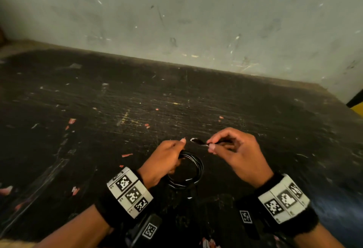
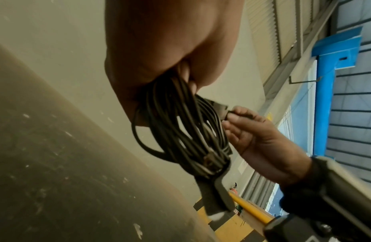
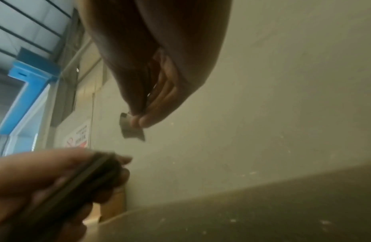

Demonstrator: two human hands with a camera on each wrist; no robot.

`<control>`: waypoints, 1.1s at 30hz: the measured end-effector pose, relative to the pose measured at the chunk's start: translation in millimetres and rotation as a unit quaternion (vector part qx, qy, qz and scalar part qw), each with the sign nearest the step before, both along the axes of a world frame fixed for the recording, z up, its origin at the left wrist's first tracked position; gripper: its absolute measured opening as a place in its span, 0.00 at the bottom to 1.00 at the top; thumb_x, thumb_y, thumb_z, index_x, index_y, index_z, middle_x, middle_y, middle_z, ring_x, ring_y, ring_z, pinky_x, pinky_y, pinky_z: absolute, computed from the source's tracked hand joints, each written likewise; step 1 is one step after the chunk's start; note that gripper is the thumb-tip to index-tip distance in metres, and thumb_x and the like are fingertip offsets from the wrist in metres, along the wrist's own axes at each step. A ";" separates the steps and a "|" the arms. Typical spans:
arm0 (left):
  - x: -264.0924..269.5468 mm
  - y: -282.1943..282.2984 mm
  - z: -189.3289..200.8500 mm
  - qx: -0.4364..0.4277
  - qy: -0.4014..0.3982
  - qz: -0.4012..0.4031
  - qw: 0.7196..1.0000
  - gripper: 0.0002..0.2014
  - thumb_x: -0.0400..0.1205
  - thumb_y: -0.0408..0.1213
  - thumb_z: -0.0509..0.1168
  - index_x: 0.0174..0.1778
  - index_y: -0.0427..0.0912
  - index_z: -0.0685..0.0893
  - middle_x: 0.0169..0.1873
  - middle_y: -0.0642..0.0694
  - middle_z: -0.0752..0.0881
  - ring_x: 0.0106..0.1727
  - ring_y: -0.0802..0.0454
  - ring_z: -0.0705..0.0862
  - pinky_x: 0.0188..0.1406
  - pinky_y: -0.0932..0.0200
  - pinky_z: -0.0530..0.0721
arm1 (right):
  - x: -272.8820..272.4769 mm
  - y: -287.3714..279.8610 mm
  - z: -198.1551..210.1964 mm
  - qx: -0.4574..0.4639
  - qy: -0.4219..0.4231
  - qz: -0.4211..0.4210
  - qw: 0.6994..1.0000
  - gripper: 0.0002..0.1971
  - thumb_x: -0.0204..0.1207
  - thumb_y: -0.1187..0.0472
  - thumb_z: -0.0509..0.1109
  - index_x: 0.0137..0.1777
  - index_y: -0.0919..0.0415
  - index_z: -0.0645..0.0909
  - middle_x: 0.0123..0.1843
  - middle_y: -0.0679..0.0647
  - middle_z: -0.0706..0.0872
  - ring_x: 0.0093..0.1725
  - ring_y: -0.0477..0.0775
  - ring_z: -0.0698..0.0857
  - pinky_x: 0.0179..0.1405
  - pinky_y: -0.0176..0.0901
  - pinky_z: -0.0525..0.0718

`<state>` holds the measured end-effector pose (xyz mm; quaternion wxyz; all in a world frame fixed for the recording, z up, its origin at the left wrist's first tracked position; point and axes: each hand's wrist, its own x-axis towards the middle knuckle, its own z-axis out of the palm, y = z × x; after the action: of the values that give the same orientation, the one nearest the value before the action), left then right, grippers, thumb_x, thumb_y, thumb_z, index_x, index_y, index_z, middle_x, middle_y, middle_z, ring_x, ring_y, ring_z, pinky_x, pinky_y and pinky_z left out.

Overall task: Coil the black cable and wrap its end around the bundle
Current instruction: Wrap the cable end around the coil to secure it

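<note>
The black cable (image 1: pixel 193 167) is wound into a round bundle of several loops (image 2: pixel 190 131) that hangs above the dark table. My left hand (image 1: pixel 167 157) grips the bundle at its upper left side, fingers curled round the strands. To the right, my right hand (image 1: pixel 231 149) pinches the cable's end near its plug (image 1: pixel 198 141) between thumb and fingertips, level with the top of the bundle. The plug (image 3: pixel 130 127) sticks out past my right fingertips, and the left wrist view shows it (image 2: pixel 220 108) beside the coil. A flat strap (image 2: pixel 215 196) hangs below the bundle.
The worn dark table (image 1: pixel 137 110) is scratched and dotted with small red scraps (image 1: pixel 126 155). A scuffed pale wall (image 1: pixel 196 11) rises right behind it. A yellow and black edge (image 1: pixel 356 102) shows at the far right.
</note>
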<state>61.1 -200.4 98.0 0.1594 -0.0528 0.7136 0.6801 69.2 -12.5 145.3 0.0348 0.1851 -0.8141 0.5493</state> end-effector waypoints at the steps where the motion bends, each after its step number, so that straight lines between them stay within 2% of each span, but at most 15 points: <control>1: -2.2 0.3 -0.3 -0.014 0.009 0.004 1.000 0.17 0.85 0.48 0.56 0.35 0.43 0.78 0.15 0.54 0.69 0.14 0.60 0.65 0.15 0.64 0.62 | 5.2 -0.7 10.0 -0.025 -0.028 0.012 0.999 0.09 0.67 0.74 0.75 0.42 0.61 0.83 0.42 0.60 0.90 0.37 0.50 0.90 0.39 0.39 0.88; 3: -4.6 1.3 0.4 -0.042 0.037 0.010 0.998 0.18 0.85 0.48 0.56 0.35 0.40 0.79 0.19 0.49 0.71 0.18 0.58 0.69 0.19 0.61 0.66 | 15.4 -5.0 22.9 -0.032 -0.114 0.070 0.991 0.08 0.67 0.73 0.74 0.45 0.65 0.82 0.41 0.63 0.90 0.33 0.51 0.89 0.33 0.37 0.88; 5: -7.7 2.2 1.1 -0.073 0.077 0.014 0.994 0.20 0.84 0.48 0.57 0.37 0.34 0.82 0.25 0.42 0.75 0.25 0.51 0.74 0.28 0.57 0.71 | 19.0 -11.8 21.3 0.037 -0.146 0.091 0.984 0.09 0.68 0.71 0.75 0.46 0.65 0.82 0.39 0.64 0.90 0.30 0.47 0.87 0.29 0.35 0.85; 7: -8.7 4.3 4.0 -0.100 0.106 0.019 0.989 0.20 0.84 0.47 0.57 0.33 0.38 0.81 0.25 0.44 0.75 0.28 0.51 0.74 0.32 0.55 0.71 | 16.2 -17.2 7.8 0.134 -0.067 0.057 0.987 0.07 0.67 0.67 0.77 0.44 0.60 0.83 0.33 0.52 0.87 0.28 0.39 0.83 0.29 0.33 0.81; 9: -9.4 5.3 6.1 -0.124 0.128 0.023 0.984 0.19 0.84 0.46 0.57 0.28 0.44 0.77 0.24 0.49 0.75 0.27 0.55 0.73 0.32 0.56 0.71 | 11.9 -19.9 -4.6 0.219 0.058 0.021 0.974 0.07 0.66 0.62 0.78 0.41 0.53 0.84 0.35 0.41 0.81 0.35 0.38 0.80 0.35 0.32 0.77; 10: -9.1 6.3 7.1 -0.135 0.135 0.019 0.981 0.18 0.85 0.45 0.57 0.29 0.46 0.76 0.26 0.50 0.75 0.28 0.56 0.73 0.32 0.56 0.71 | 10.5 -20.3 -10.3 0.240 0.106 0.022 0.965 0.07 0.66 0.60 0.77 0.41 0.51 0.83 0.40 0.40 0.79 0.41 0.38 0.79 0.40 0.33 0.77; 12: -10.4 6.6 7.7 -0.139 0.138 0.007 0.981 0.14 0.85 0.45 0.56 0.33 0.49 0.76 0.29 0.50 0.76 0.30 0.56 0.75 0.32 0.57 0.72 | 9.3 -22.6 -18.2 0.247 0.148 0.042 0.957 0.07 0.67 0.60 0.76 0.41 0.49 0.82 0.52 0.43 0.79 0.54 0.39 0.77 0.51 0.35 0.78; 14: -11.1 5.8 9.0 -0.105 0.120 0.006 0.987 0.12 0.85 0.46 0.56 0.39 0.47 0.78 0.29 0.50 0.77 0.28 0.57 0.75 0.27 0.59 0.72 | 7.9 -25.5 -24.6 0.246 0.164 0.060 0.953 0.08 0.67 0.64 0.74 0.42 0.51 0.81 0.58 0.47 0.80 0.58 0.41 0.79 0.54 0.39 0.81; 17: -7.2 1.3 12.3 -0.040 0.093 0.017 0.995 0.12 0.83 0.46 0.60 0.50 0.40 0.78 0.25 0.45 0.81 0.22 0.56 0.79 0.22 0.62 0.77 | 3.1 -26.4 -33.3 0.244 0.211 0.036 0.946 0.08 0.68 0.69 0.71 0.41 0.55 0.80 0.55 0.52 0.82 0.50 0.45 0.83 0.45 0.45 0.84; 20: 0.4 -5.7 9.8 -0.007 0.095 0.052 0.994 0.12 0.83 0.44 0.61 0.51 0.39 0.81 0.27 0.45 0.85 0.27 0.56 0.85 0.29 0.65 0.84 | -1.9 -25.5 -38.7 0.213 0.220 -0.006 0.952 0.06 0.68 0.68 0.73 0.40 0.57 0.82 0.53 0.52 0.84 0.49 0.39 0.82 0.46 0.35 0.82; 22: 4.6 -8.5 6.3 0.012 0.087 0.073 0.993 0.13 0.84 0.43 0.60 0.48 0.36 0.81 0.28 0.45 0.83 0.28 0.56 0.83 0.31 0.65 0.83 | -3.1 -28.3 -40.5 0.216 0.222 -0.009 0.951 0.04 0.68 0.64 0.74 0.39 0.56 0.83 0.53 0.51 0.84 0.50 0.39 0.82 0.47 0.36 0.82; 24: 6.9 -8.5 3.6 0.032 0.083 0.087 0.992 0.12 0.84 0.42 0.60 0.41 0.37 0.78 0.26 0.45 0.79 0.25 0.57 0.79 0.29 0.62 0.81 | -3.6 -33.0 -39.6 0.252 0.242 -0.003 0.937 0.05 0.66 0.63 0.75 0.39 0.54 0.83 0.53 0.51 0.85 0.52 0.46 0.82 0.47 0.43 0.83; 28: 7.5 -10.5 5.3 0.038 0.092 0.067 0.993 0.13 0.84 0.40 0.61 0.34 0.41 0.76 0.22 0.46 0.77 0.20 0.59 0.75 0.24 0.63 0.78 | -2.5 -41.0 -29.1 0.329 0.271 0.029 0.904 0.07 0.63 0.66 0.73 0.37 0.54 0.80 0.50 0.52 0.83 0.48 0.51 0.82 0.37 0.45 0.83; 30: 8.1 -11.8 6.4 0.039 0.088 0.065 0.993 0.11 0.83 0.40 0.62 0.37 0.39 0.78 0.23 0.46 0.79 0.21 0.58 0.77 0.24 0.63 0.79 | -1.6 -42.5 -25.4 0.349 0.289 0.036 0.891 0.06 0.63 0.65 0.70 0.36 0.54 0.78 0.48 0.52 0.82 0.45 0.52 0.82 0.32 0.44 0.82; 33: 6.9 -11.3 3.6 0.060 0.053 0.096 0.992 0.12 0.80 0.41 0.67 0.49 0.35 0.80 0.25 0.44 0.84 0.23 0.54 0.81 0.26 0.62 0.82 | -1.6 -42.7 -27.7 0.350 0.298 0.033 0.888 0.03 0.65 0.62 0.64 0.36 0.54 0.78 0.46 0.52 0.82 0.43 0.51 0.82 0.29 0.44 0.82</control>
<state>68.0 -211.6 101.6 0.0582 -0.0759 0.6708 0.7354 67.6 -55.2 117.6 0.1904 0.3668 -0.8983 0.1490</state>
